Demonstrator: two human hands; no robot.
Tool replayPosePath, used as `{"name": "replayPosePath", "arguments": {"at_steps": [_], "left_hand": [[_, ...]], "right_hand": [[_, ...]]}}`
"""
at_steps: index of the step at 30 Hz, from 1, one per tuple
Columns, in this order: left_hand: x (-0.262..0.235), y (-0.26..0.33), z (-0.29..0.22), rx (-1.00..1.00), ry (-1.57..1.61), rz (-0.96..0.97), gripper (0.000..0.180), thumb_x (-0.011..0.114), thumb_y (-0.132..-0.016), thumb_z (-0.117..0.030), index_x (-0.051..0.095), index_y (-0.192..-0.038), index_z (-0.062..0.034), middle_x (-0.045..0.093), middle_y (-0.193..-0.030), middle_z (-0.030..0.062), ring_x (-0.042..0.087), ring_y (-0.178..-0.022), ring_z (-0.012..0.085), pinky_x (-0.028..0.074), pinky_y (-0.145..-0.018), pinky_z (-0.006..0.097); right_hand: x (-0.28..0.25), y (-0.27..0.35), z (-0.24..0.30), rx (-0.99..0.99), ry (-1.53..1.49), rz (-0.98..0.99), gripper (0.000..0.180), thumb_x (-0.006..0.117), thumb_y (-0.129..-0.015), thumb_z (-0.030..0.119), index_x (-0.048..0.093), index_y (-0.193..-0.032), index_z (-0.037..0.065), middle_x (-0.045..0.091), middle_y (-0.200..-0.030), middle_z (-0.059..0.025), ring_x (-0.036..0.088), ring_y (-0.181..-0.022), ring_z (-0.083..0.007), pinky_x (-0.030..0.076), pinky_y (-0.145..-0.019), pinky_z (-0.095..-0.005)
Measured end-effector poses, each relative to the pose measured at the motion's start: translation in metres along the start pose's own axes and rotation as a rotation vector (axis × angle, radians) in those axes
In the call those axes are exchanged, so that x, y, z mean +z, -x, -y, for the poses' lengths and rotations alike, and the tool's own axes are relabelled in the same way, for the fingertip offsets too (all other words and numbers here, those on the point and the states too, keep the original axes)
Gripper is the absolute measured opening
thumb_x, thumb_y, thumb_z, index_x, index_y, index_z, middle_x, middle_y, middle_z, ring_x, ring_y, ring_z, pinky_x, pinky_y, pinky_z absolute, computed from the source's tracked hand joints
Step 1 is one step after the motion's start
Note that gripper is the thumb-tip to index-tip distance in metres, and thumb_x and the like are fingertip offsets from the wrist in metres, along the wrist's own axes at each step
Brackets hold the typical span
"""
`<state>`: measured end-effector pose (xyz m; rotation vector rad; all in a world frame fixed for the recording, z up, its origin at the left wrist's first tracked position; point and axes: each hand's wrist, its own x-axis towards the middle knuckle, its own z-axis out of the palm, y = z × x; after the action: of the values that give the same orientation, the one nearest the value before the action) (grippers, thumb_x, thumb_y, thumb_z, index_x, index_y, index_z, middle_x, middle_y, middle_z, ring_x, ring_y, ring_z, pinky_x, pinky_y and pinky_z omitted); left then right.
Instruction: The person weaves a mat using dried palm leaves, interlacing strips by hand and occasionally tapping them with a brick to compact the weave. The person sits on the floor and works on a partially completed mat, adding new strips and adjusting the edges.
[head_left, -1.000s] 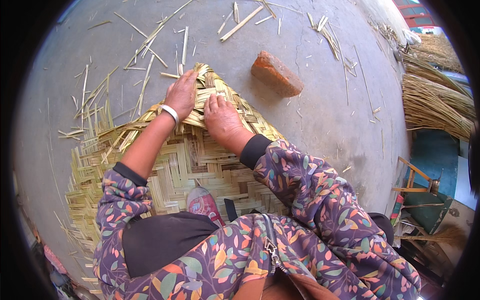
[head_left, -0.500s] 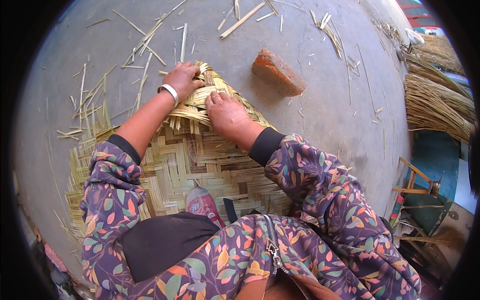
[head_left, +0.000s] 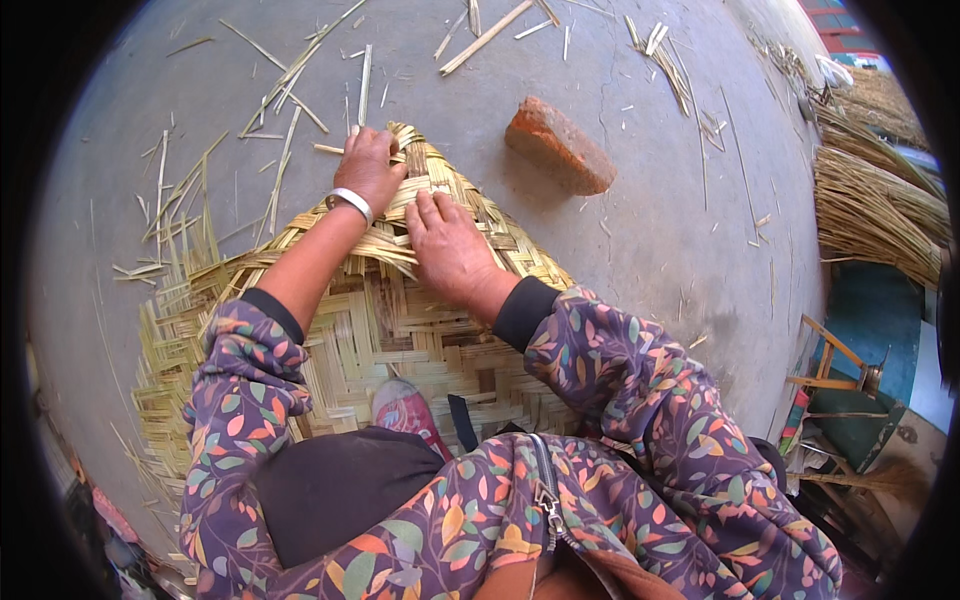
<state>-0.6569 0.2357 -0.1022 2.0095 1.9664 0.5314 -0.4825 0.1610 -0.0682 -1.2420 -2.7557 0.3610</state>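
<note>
A woven mat (head_left: 375,330) of flat yellow-green reed strips lies below me, its far edge folded over into a pointed corner. At that corner my left hand (head_left: 370,172), with a white bangle on the wrist, has its fingers curled round the edge strips. The undersides of those fingers are hidden. Close by, my right hand (head_left: 452,250) lies on the folded flap, fingers stretched out and pressing down near the loose strip ends. My shoe (head_left: 402,408) rests on the mat.
A broken red brick (head_left: 558,146) lies on the concrete floor (head_left: 660,250), right of the corner. Loose reed strips (head_left: 290,80) are scattered at the far side. Long unwoven ends (head_left: 180,310) stick out on the left. Bundled stalks (head_left: 875,205) and a wooden frame (head_left: 830,355) stand at the right.
My left hand and forearm have shifted slightly right, and the hand has turned over the corner. My right hand has its fingers straighter on the flap. More of the folded left edge shows.
</note>
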Motion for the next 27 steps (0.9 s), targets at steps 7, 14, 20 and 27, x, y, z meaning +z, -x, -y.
{"name": "replayPosePath", "arguments": {"at_steps": [7, 14, 20, 27], "left_hand": [[0.002, 0.020, 0.017, 0.072, 0.166, -0.090, 0.034, 0.065, -0.086, -0.008, 0.065, -0.120, -0.0032, 0.061, -0.121, 0.0160, 0.057, -0.112, 0.0342, 0.046, -0.101, 0.041], [-0.002, 0.035, -0.002, 0.095, -0.187, -0.020, 0.038, 0.056, -0.097, -0.027, 0.060, -0.129, -0.0053, 0.058, -0.132, 0.0126, 0.052, -0.127, 0.0314, 0.044, -0.104, 0.046], [-0.001, 0.048, -0.007, 0.181, -0.332, 0.025, 0.047, 0.058, -0.097, -0.032, 0.056, -0.133, -0.0021, 0.056, -0.135, 0.0144, 0.050, -0.129, 0.0319, 0.042, -0.107, 0.044], [0.012, 0.054, -0.004, 0.239, -0.419, -0.084, 0.047, 0.059, -0.096, -0.032, 0.057, -0.134, -0.0024, 0.055, -0.133, 0.0132, 0.049, -0.129, 0.0305, 0.041, -0.107, 0.042]], "right_hand": [[0.015, 0.017, 0.009, 0.030, -0.132, -0.056, 0.060, 0.049, -0.090, 0.017, 0.041, -0.144, -0.009, 0.037, -0.153, -0.0290, 0.031, -0.144, -0.0469, 0.023, -0.120, -0.0524], [0.020, 0.016, 0.010, 0.038, -0.102, -0.019, 0.059, 0.048, -0.091, 0.017, 0.042, -0.144, -0.007, 0.037, -0.153, -0.0286, 0.031, -0.144, -0.0467, 0.021, -0.120, -0.0520], [0.028, 0.018, 0.013, 0.041, -0.142, -0.135, 0.063, 0.055, -0.085, 0.017, 0.045, -0.141, -0.010, 0.041, -0.149, -0.0295, 0.034, -0.142, -0.0471, 0.023, -0.119, -0.0527], [-0.011, 0.005, -0.017, -0.005, -0.617, 0.127, 0.060, 0.060, -0.094, 0.030, 0.046, -0.139, -0.007, 0.044, -0.146, -0.0292, 0.036, -0.141, -0.0437, 0.028, -0.118, -0.0472]]}}
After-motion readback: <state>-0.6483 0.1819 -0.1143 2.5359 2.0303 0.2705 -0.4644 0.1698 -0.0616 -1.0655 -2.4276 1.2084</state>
